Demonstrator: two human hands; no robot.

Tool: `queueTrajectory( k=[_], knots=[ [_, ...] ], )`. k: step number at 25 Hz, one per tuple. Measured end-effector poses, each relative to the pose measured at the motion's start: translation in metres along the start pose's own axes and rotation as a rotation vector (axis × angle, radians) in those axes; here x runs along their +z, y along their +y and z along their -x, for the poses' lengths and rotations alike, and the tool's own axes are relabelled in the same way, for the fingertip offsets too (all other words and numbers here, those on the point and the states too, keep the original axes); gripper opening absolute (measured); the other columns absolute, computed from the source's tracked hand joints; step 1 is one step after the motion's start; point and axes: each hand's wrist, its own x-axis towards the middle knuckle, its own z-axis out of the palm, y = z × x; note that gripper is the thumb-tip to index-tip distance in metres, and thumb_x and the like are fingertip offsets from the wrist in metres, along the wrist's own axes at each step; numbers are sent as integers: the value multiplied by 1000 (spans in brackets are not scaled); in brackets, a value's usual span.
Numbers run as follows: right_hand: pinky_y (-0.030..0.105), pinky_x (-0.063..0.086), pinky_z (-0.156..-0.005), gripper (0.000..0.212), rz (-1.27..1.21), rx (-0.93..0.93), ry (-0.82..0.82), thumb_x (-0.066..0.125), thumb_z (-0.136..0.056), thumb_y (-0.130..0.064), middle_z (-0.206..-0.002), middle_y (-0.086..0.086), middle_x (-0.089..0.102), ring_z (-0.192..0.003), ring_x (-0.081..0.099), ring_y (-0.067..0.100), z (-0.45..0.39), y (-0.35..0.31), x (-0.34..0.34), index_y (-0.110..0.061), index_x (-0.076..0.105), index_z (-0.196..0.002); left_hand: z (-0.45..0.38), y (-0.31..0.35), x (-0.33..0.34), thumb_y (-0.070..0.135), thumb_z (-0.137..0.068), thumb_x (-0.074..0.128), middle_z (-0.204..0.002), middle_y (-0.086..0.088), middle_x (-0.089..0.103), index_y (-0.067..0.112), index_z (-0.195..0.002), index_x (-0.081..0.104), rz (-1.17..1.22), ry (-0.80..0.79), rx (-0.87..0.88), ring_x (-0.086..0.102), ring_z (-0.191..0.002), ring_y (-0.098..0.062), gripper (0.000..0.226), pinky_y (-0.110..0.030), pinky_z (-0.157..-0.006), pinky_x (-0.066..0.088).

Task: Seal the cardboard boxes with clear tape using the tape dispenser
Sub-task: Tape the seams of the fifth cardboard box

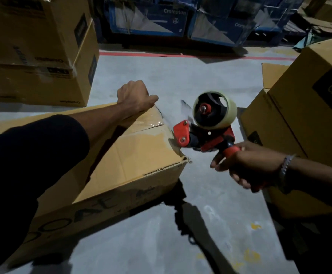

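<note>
Far left, stacked cardboard boxes [36, 50] stand on the grey floor [181, 80]; in front of them lies the low cardboard box [125, 155] being worked on, its top flaps shut and a strip of clear tape [149, 122] shining across the seam at its far end. The left hand [135, 96], fingers curled into a fist and holding nothing visible, presses down on the far corner of this box, just beside the taped seam; the dark sleeve [32, 165] lies over the box top. Right of the box edge, the red tape dispenser [206, 133] (carrying a roll of clear tape [215, 110]) has its front plate touching the box's end; film stretches from roll to corner. The right hand [246, 165] grips the dispenser's handle, a bracelet [286, 164] at the wrist. Far right, a tilted cardboard box [309, 107] rests near that hand; blue cartons [181, 18] line the background.
</note>
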Motion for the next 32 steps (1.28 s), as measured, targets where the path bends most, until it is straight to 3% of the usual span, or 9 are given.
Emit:
queueTrajectory(
  k=[6,10,16,22,24,26,28,30,32],
  knots=[
    [24,38,-46,10,25,-14,72,67,-96,-13,-56,14,56,-40,48,21,9,8,8,-7,74,-100,2,-2,-2,47,-79,65,-66,-6,68,8,-69,71,2,-26,-27,66,-66,-28,40,-38,-69,59],
    [26,39,-45,9,72,11,34,68,-95,-14,-58,18,58,-42,49,24,17,25,19,-9,75,-95,2,-4,-5,48,-75,62,-67,-7,69,8,-70,72,-2,-47,-23,67,-67,-29,42,-41,-71,61],
    [26,35,-50,12,-144,40,-9,61,-97,-3,-55,18,51,-38,44,22,20,80,41,-1,72,-97,1,-6,-4,48,-80,63,-69,-8,70,8,-72,74,4,-57,-22,68,-69,-29,43,-41,-71,61],
    [30,40,-44,3,85,-133,207,66,-97,-13,-56,17,65,-42,58,28,21,89,56,-11,67,-99,4,-10,-2,49,-81,59,-73,-6,74,12,-75,78,53,-81,9,71,-73,-30,42,-36,-68,57],
    [26,42,-41,4,200,-188,277,64,-95,-11,-59,15,69,-43,63,25,20,89,60,-10,67,-92,11,-11,-6,47,-85,57,-95,0,81,20,-103,83,92,-51,84,74,-90,-25,42,-40,-83,62],
    [20,42,-38,7,245,-211,327,62,-93,-7,-59,15,70,-42,65,21,20,94,62,-8,65,-86,25,-8,-12,50,-89,56,-124,5,76,31,-129,74,71,1,221,68,-116,-20,48,-41,-98,56],
    [20,44,-39,8,273,-241,359,60,-89,-4,-58,12,70,-43,66,19,19,98,65,-9,64,-86,40,-5,-17,51,-91,55,-133,6,72,33,-124,77,45,-40,423,62,-125,-18,44,-40,-101,51],
    [23,49,-43,11,301,-272,383,59,-86,-3,-57,9,69,-45,68,20,15,102,69,-12,65,-86,55,-4,-19,50,-93,55,-118,7,78,28,-109,83,66,-158,603,69,-111,-16,39,-39,-95,53],
    [24,50,-44,13,306,-288,398,58,-85,-4,-57,7,69,-46,68,19,11,105,72,-15,65,-85,75,4,-21,52,-96,53,-110,9,80,26,-106,84,75,-278,711,71,-103,-13,42,-40,-98,51]
  ],
)
